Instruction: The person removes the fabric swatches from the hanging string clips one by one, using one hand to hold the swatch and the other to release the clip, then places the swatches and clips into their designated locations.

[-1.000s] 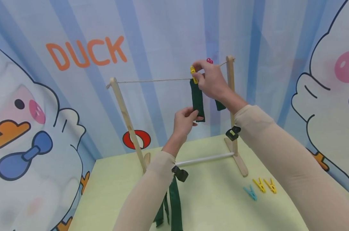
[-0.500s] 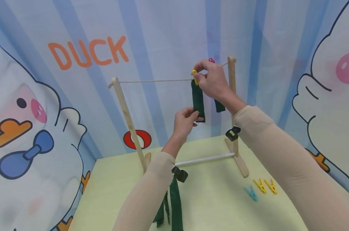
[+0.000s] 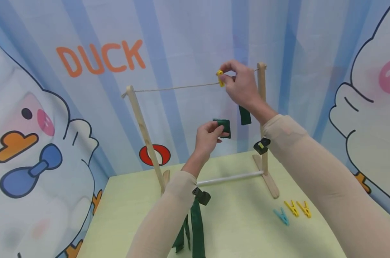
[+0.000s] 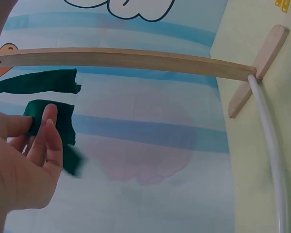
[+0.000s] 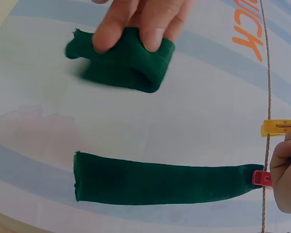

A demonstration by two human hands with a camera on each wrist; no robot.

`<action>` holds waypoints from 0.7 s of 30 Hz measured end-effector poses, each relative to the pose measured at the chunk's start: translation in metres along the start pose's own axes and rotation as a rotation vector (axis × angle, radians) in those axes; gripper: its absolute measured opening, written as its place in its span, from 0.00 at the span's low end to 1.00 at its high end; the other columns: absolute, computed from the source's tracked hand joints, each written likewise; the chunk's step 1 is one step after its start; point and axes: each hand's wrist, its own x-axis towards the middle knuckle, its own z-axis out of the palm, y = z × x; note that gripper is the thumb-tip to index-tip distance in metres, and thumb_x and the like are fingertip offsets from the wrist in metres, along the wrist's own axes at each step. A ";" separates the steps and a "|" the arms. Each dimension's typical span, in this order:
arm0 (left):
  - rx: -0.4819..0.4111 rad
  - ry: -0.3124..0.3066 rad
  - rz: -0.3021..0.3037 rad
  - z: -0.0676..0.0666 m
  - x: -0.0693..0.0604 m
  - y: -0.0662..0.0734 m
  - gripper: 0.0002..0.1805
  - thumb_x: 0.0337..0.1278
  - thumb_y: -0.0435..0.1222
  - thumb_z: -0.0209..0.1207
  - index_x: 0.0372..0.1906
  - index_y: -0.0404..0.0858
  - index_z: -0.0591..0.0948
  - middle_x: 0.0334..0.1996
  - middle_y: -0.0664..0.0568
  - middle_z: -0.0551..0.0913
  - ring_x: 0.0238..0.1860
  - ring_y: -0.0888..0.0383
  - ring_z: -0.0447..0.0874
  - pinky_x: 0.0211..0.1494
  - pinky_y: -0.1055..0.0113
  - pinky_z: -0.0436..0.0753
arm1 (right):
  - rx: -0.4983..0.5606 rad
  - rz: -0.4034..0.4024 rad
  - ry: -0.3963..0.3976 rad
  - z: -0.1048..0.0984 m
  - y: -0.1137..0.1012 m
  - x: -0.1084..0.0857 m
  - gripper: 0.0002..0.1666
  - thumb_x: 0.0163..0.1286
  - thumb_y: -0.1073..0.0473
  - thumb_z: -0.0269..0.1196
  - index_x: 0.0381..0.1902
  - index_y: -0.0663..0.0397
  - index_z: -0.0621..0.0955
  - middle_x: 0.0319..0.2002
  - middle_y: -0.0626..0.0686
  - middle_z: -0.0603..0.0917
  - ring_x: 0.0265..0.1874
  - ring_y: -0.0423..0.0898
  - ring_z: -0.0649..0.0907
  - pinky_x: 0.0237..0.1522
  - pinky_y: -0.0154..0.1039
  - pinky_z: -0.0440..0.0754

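My left hand (image 3: 207,139) pinches a green cloth strip (image 3: 225,128) between thumb and fingers, below the rope. The strip folds over the fingers and its loose end hangs down, blurred in the left wrist view. Higher up, my right hand (image 3: 241,84) pinches a yellow clothespin (image 5: 279,127) at the rope (image 3: 178,87), with no cloth under it. Beside it, another green strip (image 5: 160,182) hangs from the rope by a red clothespin (image 5: 262,178). In the head view the right hand covers that strip's upper part.
Two wooden posts (image 3: 142,127) (image 3: 261,118) carry the rope, joined low down by a white bar (image 3: 230,178). Two yellow clothespins (image 3: 291,208) and a blue clothespin (image 3: 281,216) lie on the table (image 3: 240,222) at right. More green strips (image 3: 197,229) lie near the left forearm.
The strip's top end has come away from the rope and yellow clothespin and dropped over my left hand. My right hand has risen slightly with the clothespin.
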 end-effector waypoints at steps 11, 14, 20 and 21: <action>-0.008 -0.013 -0.007 -0.005 -0.006 -0.009 0.15 0.72 0.36 0.58 0.57 0.33 0.81 0.50 0.43 0.84 0.43 0.50 0.88 0.37 0.68 0.82 | -0.070 0.041 0.058 -0.010 -0.009 0.006 0.11 0.77 0.57 0.57 0.52 0.55 0.81 0.50 0.49 0.84 0.22 0.43 0.76 0.25 0.34 0.69; -0.007 -0.010 -0.019 -0.007 -0.008 -0.012 0.15 0.72 0.35 0.58 0.57 0.33 0.81 0.49 0.43 0.84 0.40 0.54 0.89 0.37 0.68 0.82 | -0.113 0.058 0.080 -0.013 -0.012 0.007 0.12 0.77 0.54 0.58 0.51 0.52 0.81 0.50 0.46 0.84 0.20 0.44 0.74 0.24 0.35 0.66; -0.004 -0.016 -0.019 -0.010 -0.008 -0.015 0.15 0.72 0.36 0.58 0.57 0.33 0.81 0.49 0.44 0.84 0.39 0.58 0.88 0.37 0.68 0.82 | -0.051 0.035 0.109 -0.016 -0.012 0.006 0.11 0.77 0.56 0.58 0.51 0.54 0.81 0.50 0.48 0.84 0.22 0.43 0.76 0.24 0.35 0.70; -0.005 -0.018 -0.017 -0.010 -0.007 -0.015 0.15 0.72 0.36 0.58 0.57 0.33 0.81 0.49 0.44 0.84 0.39 0.58 0.88 0.37 0.68 0.82 | -0.021 0.030 0.109 -0.016 -0.012 0.006 0.11 0.77 0.57 0.58 0.51 0.55 0.81 0.50 0.49 0.84 0.23 0.42 0.78 0.24 0.35 0.72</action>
